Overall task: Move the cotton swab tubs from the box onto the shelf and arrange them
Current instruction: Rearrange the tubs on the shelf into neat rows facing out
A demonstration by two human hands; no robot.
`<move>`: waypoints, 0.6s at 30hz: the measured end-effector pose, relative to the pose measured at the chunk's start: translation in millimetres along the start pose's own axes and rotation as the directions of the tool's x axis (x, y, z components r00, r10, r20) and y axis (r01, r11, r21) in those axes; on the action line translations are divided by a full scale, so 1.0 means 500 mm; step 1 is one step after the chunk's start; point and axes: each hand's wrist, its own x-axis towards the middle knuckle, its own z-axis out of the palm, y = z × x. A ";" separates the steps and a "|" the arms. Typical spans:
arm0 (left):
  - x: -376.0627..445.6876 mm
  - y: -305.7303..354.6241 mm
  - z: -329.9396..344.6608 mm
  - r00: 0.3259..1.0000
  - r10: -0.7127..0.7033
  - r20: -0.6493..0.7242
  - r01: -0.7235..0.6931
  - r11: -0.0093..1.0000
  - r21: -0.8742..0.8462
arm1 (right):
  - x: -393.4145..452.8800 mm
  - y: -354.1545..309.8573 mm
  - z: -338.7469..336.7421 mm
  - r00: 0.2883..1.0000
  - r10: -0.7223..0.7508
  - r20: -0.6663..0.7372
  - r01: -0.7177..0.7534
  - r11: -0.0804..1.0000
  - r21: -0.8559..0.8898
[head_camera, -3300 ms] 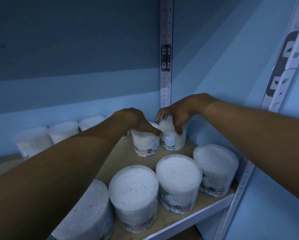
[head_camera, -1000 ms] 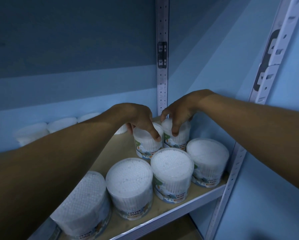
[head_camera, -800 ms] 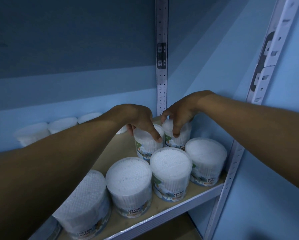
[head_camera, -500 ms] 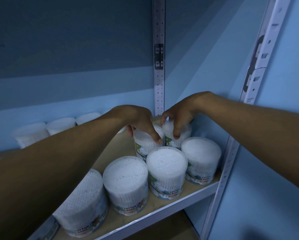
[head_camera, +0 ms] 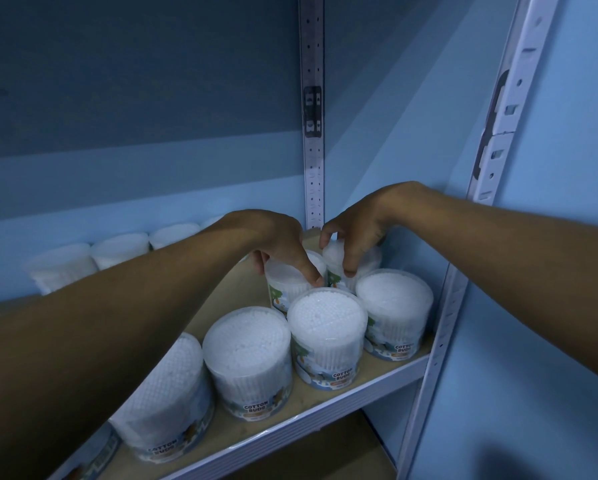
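Blue wall [head_camera: 152, 168] behind and to the right, darker band up top. White perforated upright [head_camera: 312, 150] at the back corner, second upright [head_camera: 498, 126] nearer on the right. Wooden shelf [head_camera: 311, 403] with pale front edge, lower level dimly visible beneath. Both bare forearms reached in from either side, crossing over much of the shelf and hiding part of the left tubs.

Front row of cotton swab tubs along the edge: far-left tub [head_camera: 165, 386] half covered by the left arm, next tub [head_camera: 249, 355], middle tub [head_camera: 327, 330], right tub [head_camera: 394, 306] near the front upright. All upright, standing just beside one another. Blurred back row of tubs [head_camera: 117, 247] against the wall at left.

Left hand [head_camera: 273, 240] arched down over a rear tub [head_camera: 290, 275], thumb and fingers clamped on its lid rim. Right hand [head_camera: 359, 226] clawed over the corner tub [head_camera: 339, 258], fingertips pinched round its top. Both held tubs stood on the shelf right behind the front row, side by side, near the back upright. No box in view.
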 end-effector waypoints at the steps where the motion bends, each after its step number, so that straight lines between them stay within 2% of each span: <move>1: -0.002 0.001 0.000 1.000 0.001 0.000 -0.001 1.000 0.002 | -0.002 0.000 0.000 1.000 0.000 0.002 0.000 1.000 0.002; 18: -0.018 0.008 0.006 1.000 -0.005 0.002 0.005 1.000 0.028 | -0.020 -0.002 0.005 1.000 0.016 -0.003 -0.016 1.000 -0.001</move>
